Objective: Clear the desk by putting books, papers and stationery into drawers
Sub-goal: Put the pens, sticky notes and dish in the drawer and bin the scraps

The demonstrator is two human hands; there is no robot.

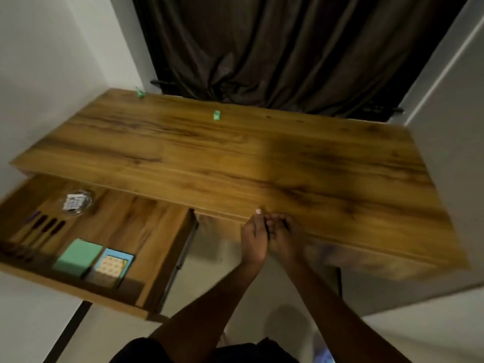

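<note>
The left hand (253,238) and right hand (286,241) meet at the near table (288,158) edge with fingers curled, grip unclear; a green piece (216,115) lies far-left, nearer the left hand.

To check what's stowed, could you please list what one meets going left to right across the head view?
Pens, green notepad, blue-edged card, far-corner green item, mid-desk green item, left hand, right hand.

Arms outstretched, left grip (253,238) and right grip (285,239) touching, fingers curled.
</note>
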